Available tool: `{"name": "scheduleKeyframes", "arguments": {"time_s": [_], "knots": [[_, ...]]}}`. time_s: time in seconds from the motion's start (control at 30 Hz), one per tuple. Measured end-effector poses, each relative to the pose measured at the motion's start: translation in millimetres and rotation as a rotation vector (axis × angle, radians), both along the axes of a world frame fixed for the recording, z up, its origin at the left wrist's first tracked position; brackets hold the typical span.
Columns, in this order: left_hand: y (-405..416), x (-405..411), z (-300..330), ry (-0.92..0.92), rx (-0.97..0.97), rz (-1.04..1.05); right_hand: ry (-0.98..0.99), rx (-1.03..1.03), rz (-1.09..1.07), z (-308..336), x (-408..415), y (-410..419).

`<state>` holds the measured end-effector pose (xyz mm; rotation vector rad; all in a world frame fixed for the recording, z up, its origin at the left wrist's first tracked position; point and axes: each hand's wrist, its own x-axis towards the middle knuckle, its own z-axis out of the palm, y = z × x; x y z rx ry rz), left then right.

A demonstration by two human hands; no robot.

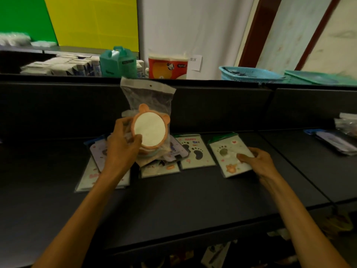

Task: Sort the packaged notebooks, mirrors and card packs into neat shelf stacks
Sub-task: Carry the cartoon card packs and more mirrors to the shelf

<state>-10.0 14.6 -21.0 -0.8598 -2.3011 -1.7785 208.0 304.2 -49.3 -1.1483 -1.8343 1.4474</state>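
Nearest, two bare forearms reach up from the bottom corners of the frame over a dark shelf (173,206). At centre right, the right hand (257,161) grips the right edge of a packaged notebook (230,156) printed with a paw and a small bear; the thumb lies on the cover and the fingers curl beneath, and the pack lies nearly flat on the shelf. Just left of it rests a second notebook (195,152) with dark footprints on its cover. At centre left, the left hand (123,144) holds a bear-eared mirror (149,130) in its clear bag, fingers curled round the mirror's left rim and the thumb on its pale face; the mirror is raised, tilted toward the camera, above a loose pile of packs (160,163). The bag's top flap stands up against the shelf's dark back panel (222,105). More flat packs (87,178) lie under the left wrist. At the right edge sit further wrapped items (340,140), blurred. Beyond the panel, across the upper frame, stand a teal carton (117,63), a red and white tissue pack (168,66), a blue basket (249,74) and rows of small boxes (58,66).
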Motion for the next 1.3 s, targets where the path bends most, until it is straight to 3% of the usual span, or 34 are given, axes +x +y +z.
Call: {"name": "scheduleKeyframes", "arguments": {"time_s": [0.57, 1.17, 1.3], "knots": [[121.0, 110.6, -19.4, -0.267, 0.134, -0.52, 0.253, 0.145, -0.075, 8.9, 134.7, 24.7], [327.4, 336.9, -21.1, -0.368, 0.096, -0.681, 0.272, 0.18, -0.218, -2.4, 377.2, 178.9], [362.3, 364.0, -21.9, -0.315, 0.082, -0.687, 0.275, 0.189, -0.247, 0.5, 408.9, 202.1]]}}
